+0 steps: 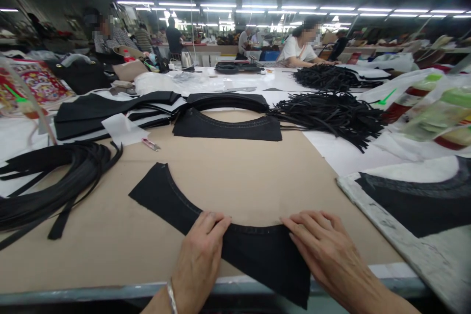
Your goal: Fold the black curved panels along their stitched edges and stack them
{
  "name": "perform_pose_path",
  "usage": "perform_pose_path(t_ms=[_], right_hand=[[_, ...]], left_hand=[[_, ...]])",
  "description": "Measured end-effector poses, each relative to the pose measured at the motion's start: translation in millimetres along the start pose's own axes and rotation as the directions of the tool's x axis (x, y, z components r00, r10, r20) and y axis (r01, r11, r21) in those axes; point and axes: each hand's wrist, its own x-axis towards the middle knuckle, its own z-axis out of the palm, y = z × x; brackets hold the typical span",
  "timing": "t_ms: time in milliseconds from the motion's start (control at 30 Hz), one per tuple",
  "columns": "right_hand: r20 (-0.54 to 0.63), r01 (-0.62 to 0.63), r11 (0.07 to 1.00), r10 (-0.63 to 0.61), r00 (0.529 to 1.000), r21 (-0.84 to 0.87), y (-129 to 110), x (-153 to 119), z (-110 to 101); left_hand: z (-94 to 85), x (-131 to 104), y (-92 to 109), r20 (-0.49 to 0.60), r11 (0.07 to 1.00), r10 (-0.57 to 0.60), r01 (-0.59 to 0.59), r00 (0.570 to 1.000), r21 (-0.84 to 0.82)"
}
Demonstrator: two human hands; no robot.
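Evidently, the black piece (pixel 265 257) is well along: a narrow band follows its concave edge from the far-left corner toward the right hand (pixel 326 243), which hides the end. Whether that band is fully fixed, I can't tell. The piece lies slantwise on the tan board (pixel 257 171), its near corner reaching over the table edge (pixel 121 292).

The left hand (pixel 198 257) has its fingers bunched close together on the curve; the right hand's fingers lie nearly together at the curve's other end. Whether either pinches or only presses is unclear.

Beyond sits a similar crescent (pixel 228 130), matt black, with pale marks along its curve. Smooth, bending strips (pixel 66 157) lie to the left, snips (pixel 150 144) near a thin white sheet (pixel 123 129), and a ragged strip tangle (pixel 331 113) at far right. How many pieces remain, I can't tell.
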Motion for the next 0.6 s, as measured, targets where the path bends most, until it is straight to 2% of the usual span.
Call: perform_pose_path(t_ms=[200,367,600], right_hand=[[0.105,0.022,0.978,-0.045,0.993,0.207,-24.5,16.8,3.2],[0.173,0.015,0.963,-0.064,0.983,0.267,-29.2,20.3,10.5],[0.159,0.008,0.965,-0.051,0.986,0.264,-27.9,16.9,16.2]], left_hand=[[6.3,-7.1,4.2,0.044,0.989,0.146,-0.147,0.988,0.016],[9.9,-5.8,8.7,0.127,0.989,0.138,-0.144,0.982,0.041],[12.7,-3.1,10.9,0.118,0.985,0.147,-0.157,0.982,0.075]])
